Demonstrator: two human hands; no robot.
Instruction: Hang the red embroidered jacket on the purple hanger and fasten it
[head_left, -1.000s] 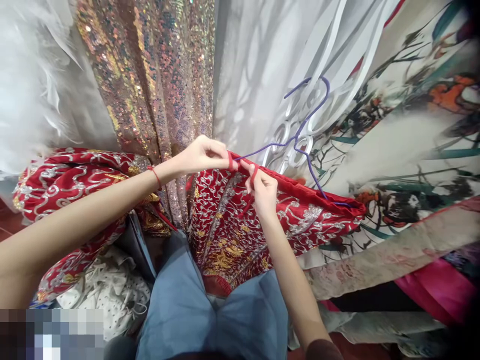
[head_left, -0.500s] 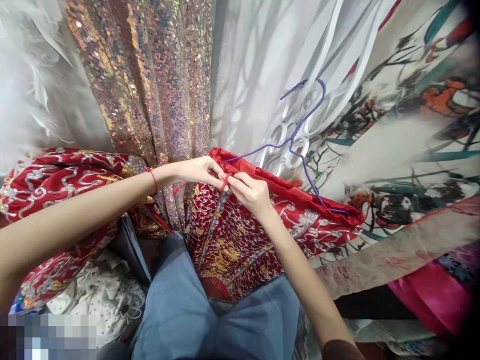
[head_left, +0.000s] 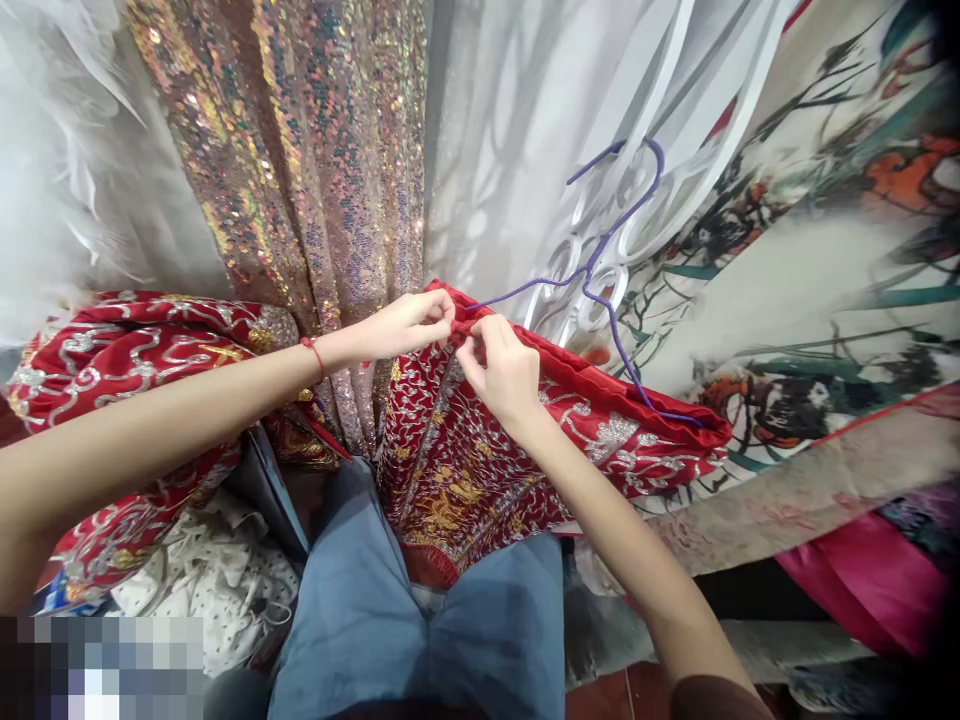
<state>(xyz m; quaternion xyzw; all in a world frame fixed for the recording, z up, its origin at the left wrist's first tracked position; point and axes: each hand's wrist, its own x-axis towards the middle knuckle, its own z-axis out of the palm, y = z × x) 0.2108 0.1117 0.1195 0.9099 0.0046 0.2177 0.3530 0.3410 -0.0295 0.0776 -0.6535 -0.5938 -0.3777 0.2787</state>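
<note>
A red skirt (head_left: 450,490) with silver and gold embroidery hangs from a purple wire hanger (head_left: 592,270) in front of me. Along its top runs a plain red waistband (head_left: 570,372). My left hand (head_left: 412,325), a red string bracelet on its wrist, is closed in a pinch at the left part of that waistband. Close beside it, my right hand (head_left: 504,370) pinches too, thumb against fingers. Between the fingertips is a bit of red cord (head_left: 460,327), mostly hidden by the fingers.
Another red embroidered garment (head_left: 142,350) lies bunched at the left, above a white dotted cloth (head_left: 217,590). Behind hang a sequined fabric (head_left: 337,180) and a white ornamental frame (head_left: 667,90). Painted floral cloth (head_left: 810,300) covers the right side.
The red loop that showed between my fingers has drawn in against the waistband. My hands have come slightly apart and up, and my right fingers are more curled.
</note>
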